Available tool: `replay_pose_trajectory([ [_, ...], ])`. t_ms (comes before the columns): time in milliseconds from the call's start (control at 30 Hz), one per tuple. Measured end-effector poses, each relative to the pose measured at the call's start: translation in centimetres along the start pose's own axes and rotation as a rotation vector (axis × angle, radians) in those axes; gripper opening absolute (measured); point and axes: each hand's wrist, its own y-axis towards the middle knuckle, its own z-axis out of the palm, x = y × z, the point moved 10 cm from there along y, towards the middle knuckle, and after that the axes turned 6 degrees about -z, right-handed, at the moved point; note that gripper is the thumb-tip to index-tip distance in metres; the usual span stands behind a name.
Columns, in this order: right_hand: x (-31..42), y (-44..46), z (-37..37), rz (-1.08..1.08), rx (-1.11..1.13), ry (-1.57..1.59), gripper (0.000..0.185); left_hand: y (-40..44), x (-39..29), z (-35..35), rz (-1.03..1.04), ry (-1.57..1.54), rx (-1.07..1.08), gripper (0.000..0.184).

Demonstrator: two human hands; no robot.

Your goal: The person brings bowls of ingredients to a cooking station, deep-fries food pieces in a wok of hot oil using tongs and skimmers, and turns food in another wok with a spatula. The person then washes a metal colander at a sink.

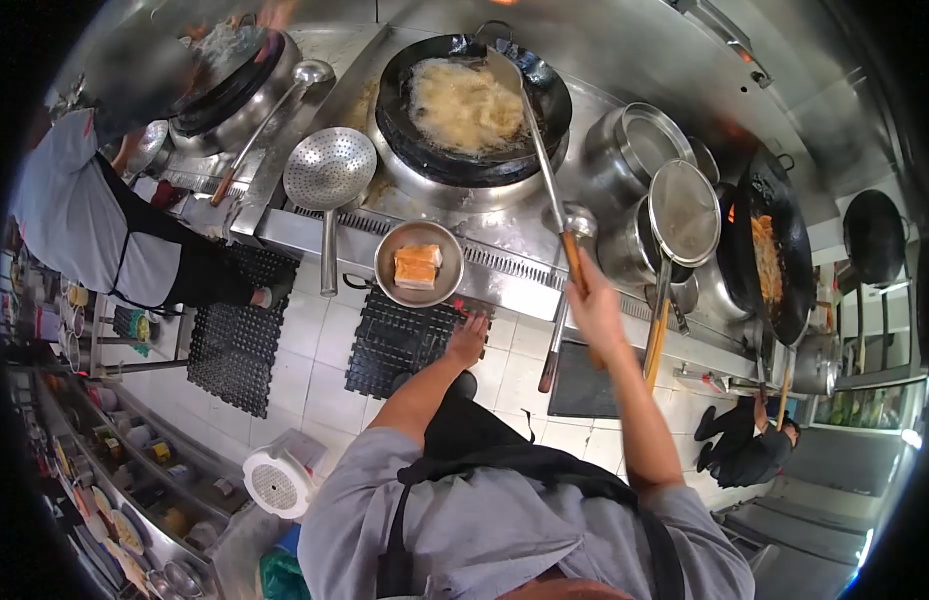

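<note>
My right hand [596, 305] is wrapped round the wooden handle of a long wok spatula [540, 140]. The spatula's metal blade rests at the far right inside a black wok [556, 95], where pale food bubbles in foaming oil [464, 105]. My left hand [467, 340] is low at the stove's front edge, fingers stretched out beside a small red part [459, 304]; whether they touch it I cannot tell. Just above and left of that hand, a steel bowl [386, 272] holds golden-brown blocks of food [416, 266].
A perforated skimmer [330, 168] lies left of the wok, and a ladle [580, 220] right of it. Steel pots [609, 150] and a mesh strainer [684, 212] stand farther right, before another wok [799, 250] with orange-brown food. Co-workers stand left [104, 220] and far right [749, 435].
</note>
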Motion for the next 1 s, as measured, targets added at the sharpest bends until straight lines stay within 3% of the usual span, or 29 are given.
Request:
replay_pose_trajectory([
  [67, -1.3, -0.7, 3.6, 0.003, -0.090, 0.049, 0.060, 0.6, 0.2, 1.0, -0.029, -0.009, 0.002, 0.068],
  [200, -4.2, -0.2, 8.3, 0.101, 0.002, 0.068, 0.062, 1.0, 0.4, 1.9, -0.036, -0.024, 0.059, 0.066],
  [333, -4.6, -0.8, 8.5, -0.068, -0.121, 0.066, 0.064, 1.4, 0.5, 2.3, -0.022, 0.014, 0.078, 0.067],
  [367, -4.9, -0.8, 8.4, 0.085, -0.007, 0.080, 0.062, 1.6, 0.4, 2.5, -0.014, 0.023, 0.070, 0.069],
  [600, -2.9, -6.2, 0.6, 0.136, -0.274, 0.275, 0.057, 1.3, 0.5, 1.6, 0.025, -0.092, 0.116, 0.075],
  [667, -2.5, -8.5, -1.5, 0.354, -0.184, 0.636, 0.053, 0.6, 0.2, 0.2, 0.068, -0.099, 0.062, 0.073],
  [733, -1.7, -11.7, -4.7, 0.519, -0.254, 0.929, 0.048, -1.3, 0.3, -1.8, 0.073, -0.068, 0.025, 0.070],
  [833, -2.2, -17.3, -13.1, 0.523, -0.372, 0.723, 0.046, -3.8, 2.6, -1.1, 0.118, -0.282, -0.043, 0.062],
  [900, -3.3, -22.6, -17.6, 0.591, -0.438, 0.705, 0.055, -5.9, 4.8, 2.2, 0.101, -0.302, 0.126, 0.059],
  [967, -5.5, -27.8, -21.1, 0.651, -0.497, 0.538, 0.057, -9.0, 8.2, 8.4, 0.125, -0.153, 0.275, 0.040],
  [1000, -7.1, -30.2, -22.4, 0.669, -0.530, 0.483, 0.057, -11.3, 8.8, 9.3, 0.070, -0.026, 0.474, 0.038],
])
